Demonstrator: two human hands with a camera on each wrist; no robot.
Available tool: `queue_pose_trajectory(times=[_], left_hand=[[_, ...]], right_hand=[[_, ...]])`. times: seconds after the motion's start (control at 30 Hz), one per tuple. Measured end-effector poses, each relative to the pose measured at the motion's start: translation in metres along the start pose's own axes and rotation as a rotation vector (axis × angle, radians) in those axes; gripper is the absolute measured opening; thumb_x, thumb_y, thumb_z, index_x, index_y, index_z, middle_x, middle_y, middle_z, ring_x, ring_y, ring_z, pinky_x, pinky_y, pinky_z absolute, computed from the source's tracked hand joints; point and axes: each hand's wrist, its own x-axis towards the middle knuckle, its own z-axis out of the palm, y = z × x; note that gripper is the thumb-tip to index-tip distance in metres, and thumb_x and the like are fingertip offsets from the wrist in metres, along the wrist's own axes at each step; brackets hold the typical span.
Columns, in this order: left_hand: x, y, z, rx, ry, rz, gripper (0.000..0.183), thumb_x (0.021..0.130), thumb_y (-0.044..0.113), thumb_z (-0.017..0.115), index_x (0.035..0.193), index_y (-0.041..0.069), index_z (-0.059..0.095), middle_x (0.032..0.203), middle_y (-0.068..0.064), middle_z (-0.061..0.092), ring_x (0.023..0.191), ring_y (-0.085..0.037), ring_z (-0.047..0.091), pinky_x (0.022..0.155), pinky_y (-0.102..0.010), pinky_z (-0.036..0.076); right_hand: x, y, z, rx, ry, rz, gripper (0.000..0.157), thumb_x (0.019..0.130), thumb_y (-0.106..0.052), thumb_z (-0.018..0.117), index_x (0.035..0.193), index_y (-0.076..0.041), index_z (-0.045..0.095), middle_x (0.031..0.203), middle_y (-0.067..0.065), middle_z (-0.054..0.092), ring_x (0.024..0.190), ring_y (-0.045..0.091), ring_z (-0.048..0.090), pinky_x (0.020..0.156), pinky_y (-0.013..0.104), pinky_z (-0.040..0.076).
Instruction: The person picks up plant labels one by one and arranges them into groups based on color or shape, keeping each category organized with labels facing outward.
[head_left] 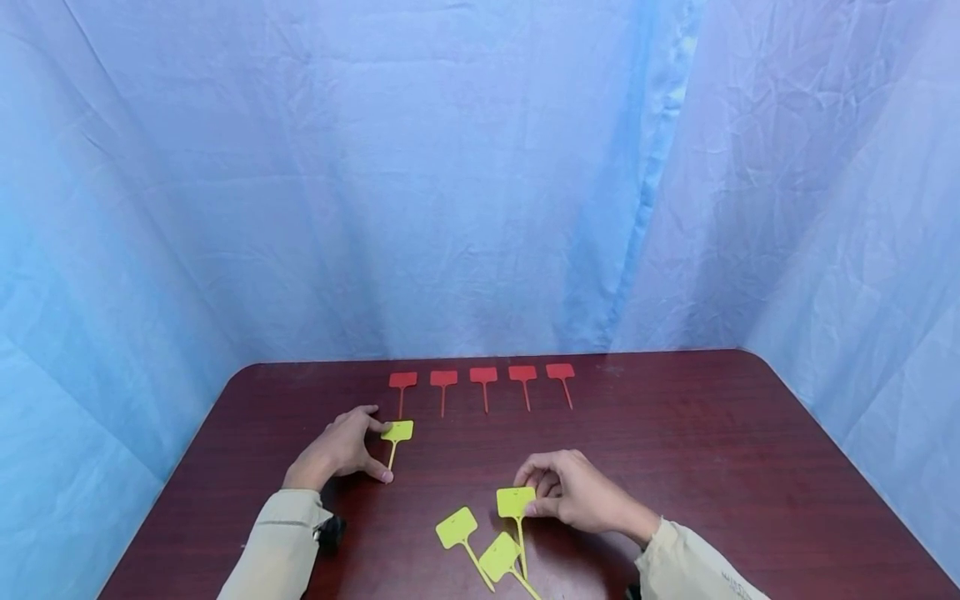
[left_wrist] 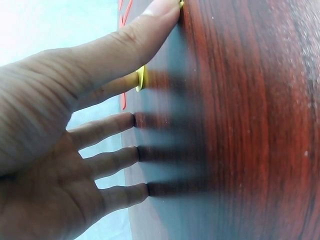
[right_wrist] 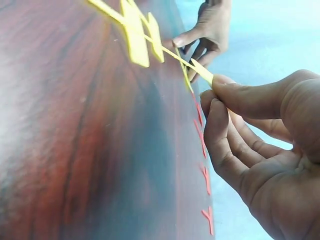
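My left hand (head_left: 342, 448) touches a yellow T-shaped plant label (head_left: 400, 431) lying on the table. Its index fingertip is on the label's head and its thumb at the stem's lower end. In the left wrist view the fingers (left_wrist: 107, 127) are straight, tips down at the tabletop. My right hand (head_left: 581, 493) pinches the corner of another yellow plant label (head_left: 515, 502) between thumb and index finger; its stem points toward the near edge. Just below lie two more yellow labels, one (head_left: 457, 527) at the left and one (head_left: 499, 557) partly under the held label's stem.
Several red plant labels (head_left: 483, 375) lie in a row along the far edge of the dark wood table (head_left: 675, 417), stems toward me. Pale blue curtains (head_left: 480, 183) hang behind the table and at both sides.
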Motion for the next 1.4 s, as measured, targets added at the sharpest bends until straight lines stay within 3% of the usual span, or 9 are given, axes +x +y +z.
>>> queue_pose_trajectory(times=[0.3,0.5,0.63,0.8,0.97,1.13,1.4], left_hand=[[0.000,0.000,0.000,-0.016,0.000,-0.006,0.076,0.065,0.021,0.098,0.132,0.002,0.068,0.154,-0.026,0.041,0.139,-0.053,0.036,0.108,-0.067,0.035],[-0.001,0.003,-0.002,-0.016,-0.002,-0.007,0.077,0.065,0.021,0.098,0.133,0.001,0.067,0.154,-0.028,0.040,0.138,-0.053,0.036,0.108,-0.065,0.037],[-0.001,0.003,-0.002,-0.016,-0.003,-0.006,0.077,0.065,0.020,0.098,0.133,0.001,0.067,0.154,-0.028,0.040,0.139,-0.053,0.036,0.108,-0.065,0.036],[0.000,0.003,-0.002,-0.031,-0.008,-0.017,0.077,0.065,0.019,0.097,0.133,0.001,0.066,0.155,-0.027,0.039,0.140,-0.052,0.035,0.108,-0.065,0.036],[0.000,0.002,-0.001,-0.037,-0.011,-0.010,0.077,0.065,0.019,0.097,0.133,0.001,0.066,0.156,-0.027,0.039,0.140,-0.053,0.033,0.109,-0.067,0.032],[-0.001,0.002,-0.002,-0.031,-0.006,0.001,0.078,0.064,0.019,0.098,0.133,0.000,0.067,0.155,-0.028,0.039,0.140,-0.054,0.033,0.110,-0.070,0.028],[-0.001,0.004,-0.001,-0.041,-0.012,-0.015,0.078,0.064,0.019,0.098,0.133,0.000,0.067,0.155,-0.028,0.039,0.140,-0.053,0.034,0.108,-0.067,0.034]], right_hand=[[0.029,-0.004,0.002,0.076,0.036,0.074,0.017,0.087,-0.001,0.079,0.100,-0.009,0.071,0.080,-0.001,0.069,0.067,0.020,0.070,0.056,0.028,0.056],[0.051,-0.005,0.009,0.104,0.058,0.096,0.015,0.089,-0.002,0.077,0.102,-0.003,0.070,0.081,0.004,0.068,0.070,0.032,0.070,0.057,0.039,0.058],[0.065,-0.002,0.017,0.105,0.063,0.107,0.014,0.090,-0.002,0.076,0.102,-0.002,0.069,0.081,0.004,0.067,0.070,0.033,0.070,0.057,0.039,0.058],[0.082,0.003,0.024,0.013,0.100,0.125,0.013,0.089,-0.003,0.077,0.099,-0.007,0.070,0.081,-0.001,0.065,0.069,0.020,0.068,0.060,0.030,0.055],[0.097,0.006,0.029,-0.139,0.150,0.155,0.013,0.088,-0.008,0.079,0.097,-0.011,0.069,0.083,-0.005,0.062,0.070,0.009,0.062,0.070,0.030,0.054],[0.109,0.010,0.035,-0.217,0.174,0.171,0.013,0.088,-0.009,0.079,0.097,-0.011,0.070,0.083,-0.004,0.062,0.075,0.012,0.060,0.071,0.033,0.053],[0.126,0.011,0.041,-0.315,0.203,0.178,0.013,0.089,-0.010,0.079,0.097,-0.011,0.069,0.084,-0.001,0.062,0.078,0.014,0.059,0.073,0.036,0.052]])
